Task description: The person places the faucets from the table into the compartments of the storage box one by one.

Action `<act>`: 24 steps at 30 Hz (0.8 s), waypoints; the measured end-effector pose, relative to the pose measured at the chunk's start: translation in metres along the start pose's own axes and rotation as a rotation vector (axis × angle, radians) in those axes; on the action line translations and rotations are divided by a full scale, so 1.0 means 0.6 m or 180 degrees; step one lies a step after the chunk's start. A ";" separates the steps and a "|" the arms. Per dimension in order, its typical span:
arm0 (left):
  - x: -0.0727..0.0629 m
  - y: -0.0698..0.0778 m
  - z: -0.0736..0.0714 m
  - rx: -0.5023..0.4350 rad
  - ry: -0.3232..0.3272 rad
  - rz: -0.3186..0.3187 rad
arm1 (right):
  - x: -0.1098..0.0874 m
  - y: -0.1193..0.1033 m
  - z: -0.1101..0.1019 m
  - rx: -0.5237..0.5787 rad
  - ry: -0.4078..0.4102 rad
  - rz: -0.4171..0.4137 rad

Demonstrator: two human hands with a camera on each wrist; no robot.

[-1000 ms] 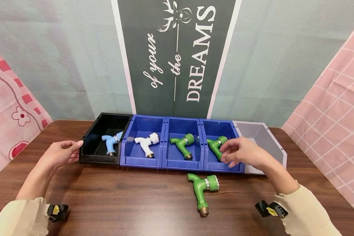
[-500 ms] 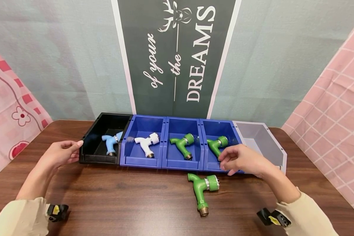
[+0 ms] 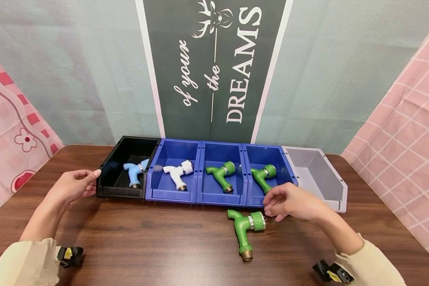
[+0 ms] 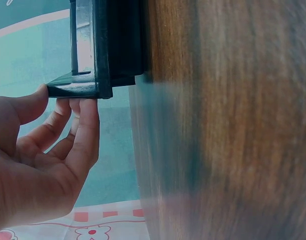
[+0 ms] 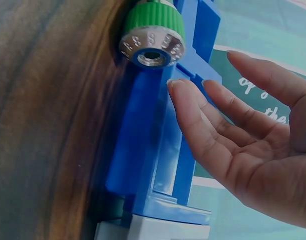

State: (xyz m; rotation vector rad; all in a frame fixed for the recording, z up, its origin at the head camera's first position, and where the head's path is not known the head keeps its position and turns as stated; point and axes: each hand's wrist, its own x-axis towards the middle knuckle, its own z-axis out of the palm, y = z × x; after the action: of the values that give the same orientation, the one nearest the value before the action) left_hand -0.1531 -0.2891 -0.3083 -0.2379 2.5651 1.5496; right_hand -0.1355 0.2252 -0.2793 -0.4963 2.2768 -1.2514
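Observation:
My left hand is at the outer side of the black bin; its thumb tip touches the upper rim and the other fingertips rest against the side wall, as the left wrist view shows. My right hand hovers just in front of the right-hand blue bin, fingers loosely bent and nothing held. Close to its fingertips, a green faucet lies on the table, spout to the left. In the right wrist view, the faucet's knob appears just beyond those fingertips.
Blue, white and green faucets lie in the bins: a blue faucet in the black one, a white faucet, then green faucets in blue ones. A grey bin ends the row at right. Cloth backdrops surround the wooden table.
My right hand has come down and toward me, from over the right-hand blue bin to in front of it, nearer the green faucet on the table. The left hand has stayed in place.

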 end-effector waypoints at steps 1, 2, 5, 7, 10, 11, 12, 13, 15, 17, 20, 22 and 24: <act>0.000 0.000 0.000 -0.0003 -0.0004 -0.0005 | 0.000 0.001 0.001 -0.0008 -0.0011 0.0007; 0.000 0.000 0.000 -0.0006 -0.0007 -0.0007 | -0.001 0.002 0.002 -0.0010 -0.0018 0.0015; -0.001 0.003 0.000 -0.0019 -0.0014 -0.0025 | -0.001 0.006 0.006 0.0025 -0.0038 0.0003; -0.002 0.005 0.001 -0.0027 -0.0016 -0.0038 | -0.002 0.008 0.008 0.0053 -0.0040 -0.0011; -0.002 0.005 0.001 -0.0034 -0.0007 -0.0025 | -0.002 0.012 0.011 0.0080 -0.0047 -0.0018; -0.001 0.004 0.001 -0.0036 -0.0007 -0.0021 | -0.001 0.013 0.012 0.0077 -0.0050 -0.0018; -0.001 0.003 0.001 -0.0035 -0.0009 -0.0020 | -0.001 0.014 0.013 0.0078 -0.0055 -0.0016; 0.000 0.002 0.000 -0.0038 -0.0011 -0.0019 | 0.000 0.015 0.014 0.0076 -0.0060 -0.0012; 0.003 -0.002 -0.001 -0.0052 -0.0012 -0.0018 | 0.001 0.018 0.017 0.0069 -0.0071 -0.0006; 0.006 -0.007 -0.002 -0.0061 -0.0017 -0.0017 | 0.002 0.020 0.018 0.0068 -0.0085 0.0001; 0.012 -0.015 -0.005 -0.0124 0.0019 -0.0048 | 0.003 0.023 0.021 0.0076 -0.0102 0.0016; 0.015 -0.018 -0.005 -0.0161 0.0055 -0.0081 | 0.003 0.024 0.022 0.0111 -0.0111 0.0034; 0.015 -0.018 -0.005 -0.0154 0.0055 -0.0072 | 0.004 0.026 0.024 0.0163 -0.0113 0.0050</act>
State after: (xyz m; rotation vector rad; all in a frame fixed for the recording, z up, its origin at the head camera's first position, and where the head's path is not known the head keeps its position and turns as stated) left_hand -0.1597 -0.2975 -0.3180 -0.2860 2.5309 1.6101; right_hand -0.1305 0.2223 -0.2997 -0.4775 2.2093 -1.2799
